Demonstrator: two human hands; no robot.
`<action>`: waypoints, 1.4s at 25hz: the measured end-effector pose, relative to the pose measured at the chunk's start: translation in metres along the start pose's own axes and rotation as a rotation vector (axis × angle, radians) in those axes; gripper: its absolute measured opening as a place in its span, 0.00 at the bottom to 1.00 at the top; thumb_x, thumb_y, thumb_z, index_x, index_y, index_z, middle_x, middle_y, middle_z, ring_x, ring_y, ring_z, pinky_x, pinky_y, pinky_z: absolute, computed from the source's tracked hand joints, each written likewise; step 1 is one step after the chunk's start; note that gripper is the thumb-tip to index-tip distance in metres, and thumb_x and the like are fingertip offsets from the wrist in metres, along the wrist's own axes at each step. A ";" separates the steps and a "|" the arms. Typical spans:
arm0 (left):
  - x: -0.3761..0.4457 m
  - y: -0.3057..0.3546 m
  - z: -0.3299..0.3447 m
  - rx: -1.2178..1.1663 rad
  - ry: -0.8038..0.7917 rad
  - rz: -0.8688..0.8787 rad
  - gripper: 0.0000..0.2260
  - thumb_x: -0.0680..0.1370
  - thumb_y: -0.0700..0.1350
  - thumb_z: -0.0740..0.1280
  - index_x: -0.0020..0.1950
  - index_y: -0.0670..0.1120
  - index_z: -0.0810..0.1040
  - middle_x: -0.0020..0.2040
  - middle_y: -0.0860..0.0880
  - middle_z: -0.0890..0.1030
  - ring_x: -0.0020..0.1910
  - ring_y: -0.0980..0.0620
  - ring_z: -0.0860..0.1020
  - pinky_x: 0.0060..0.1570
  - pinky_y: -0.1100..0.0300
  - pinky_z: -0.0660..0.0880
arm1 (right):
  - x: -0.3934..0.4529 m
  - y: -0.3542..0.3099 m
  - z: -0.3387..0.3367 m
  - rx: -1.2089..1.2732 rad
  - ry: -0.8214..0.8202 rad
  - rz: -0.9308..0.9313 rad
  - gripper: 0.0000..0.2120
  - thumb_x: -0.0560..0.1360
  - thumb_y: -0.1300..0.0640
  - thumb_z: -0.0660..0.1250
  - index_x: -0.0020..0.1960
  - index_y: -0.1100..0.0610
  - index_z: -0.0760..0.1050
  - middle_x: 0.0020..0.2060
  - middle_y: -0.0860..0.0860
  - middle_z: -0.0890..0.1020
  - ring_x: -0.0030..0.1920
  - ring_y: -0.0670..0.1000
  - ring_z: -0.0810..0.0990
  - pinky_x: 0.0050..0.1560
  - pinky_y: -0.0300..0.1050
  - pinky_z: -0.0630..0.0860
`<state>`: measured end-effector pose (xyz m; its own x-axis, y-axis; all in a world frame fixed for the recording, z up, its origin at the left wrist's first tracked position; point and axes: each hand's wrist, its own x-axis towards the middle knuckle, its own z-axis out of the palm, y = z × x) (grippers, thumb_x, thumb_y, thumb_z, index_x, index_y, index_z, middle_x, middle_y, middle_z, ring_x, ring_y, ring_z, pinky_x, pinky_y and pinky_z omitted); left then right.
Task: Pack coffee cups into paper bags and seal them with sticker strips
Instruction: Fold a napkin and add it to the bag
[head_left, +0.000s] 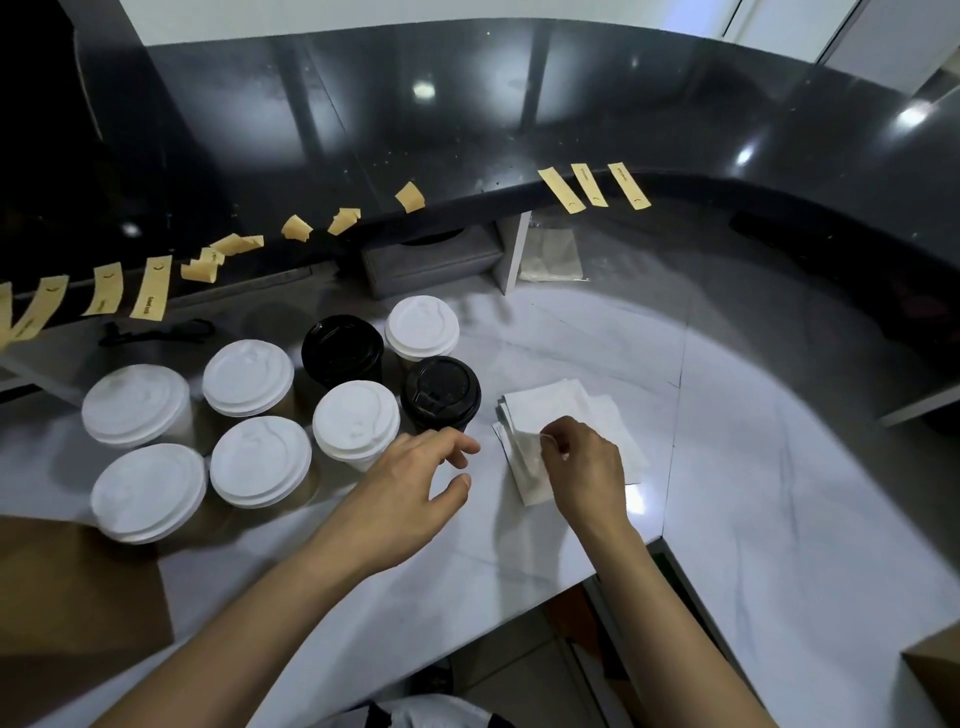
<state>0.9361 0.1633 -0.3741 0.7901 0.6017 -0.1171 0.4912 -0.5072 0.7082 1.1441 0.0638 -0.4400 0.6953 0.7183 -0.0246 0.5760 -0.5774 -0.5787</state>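
Note:
Several lidded coffee cups stand on the white counter, most with white lids (249, 376) and two with black lids (440, 391). A flat brown paper bag (78, 587) lies at the left edge. Yellow sticker strips (150, 287) hang in a row from the edge of the dark raised ledge, with three more strips (589, 184) at the right. My right hand (584, 462) pinches the top white napkin (530, 457) of a small stack (602, 415). My left hand (415, 478) hovers with fingers apart just in front of the nearer black-lidded cup, holding nothing.
A dark raised ledge (467, 130) curves behind the counter. Under it sit a grey box (431, 265) and a clear packet (553, 254). A black object (156, 330) lies behind the cups. Another brown bag corner (935, 670) shows at the lower right.

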 end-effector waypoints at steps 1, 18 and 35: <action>0.000 0.000 0.000 0.001 0.003 0.000 0.12 0.81 0.51 0.64 0.65 0.59 0.73 0.55 0.64 0.77 0.58 0.61 0.72 0.59 0.58 0.72 | 0.001 0.000 -0.001 -0.021 0.053 -0.026 0.07 0.79 0.63 0.64 0.54 0.57 0.80 0.42 0.51 0.83 0.42 0.58 0.79 0.46 0.55 0.75; -0.007 -0.004 -0.001 -0.014 0.020 -0.015 0.11 0.81 0.51 0.64 0.64 0.60 0.75 0.56 0.64 0.77 0.59 0.60 0.72 0.60 0.60 0.71 | -0.013 -0.001 0.012 -0.406 0.075 -0.261 0.09 0.68 0.68 0.75 0.35 0.60 0.76 0.33 0.54 0.76 0.31 0.59 0.74 0.40 0.52 0.73; 0.001 0.020 0.010 -0.481 -0.045 -0.201 0.12 0.84 0.50 0.63 0.66 0.53 0.78 0.56 0.58 0.84 0.56 0.62 0.80 0.61 0.58 0.76 | -0.033 -0.042 -0.031 0.164 0.196 -0.296 0.15 0.77 0.61 0.73 0.62 0.50 0.77 0.43 0.45 0.81 0.44 0.50 0.74 0.45 0.48 0.74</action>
<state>0.9507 0.1478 -0.3671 0.7175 0.6258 -0.3060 0.4191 -0.0368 0.9072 1.1098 0.0524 -0.3895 0.5872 0.7478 0.3099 0.6987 -0.2749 -0.6604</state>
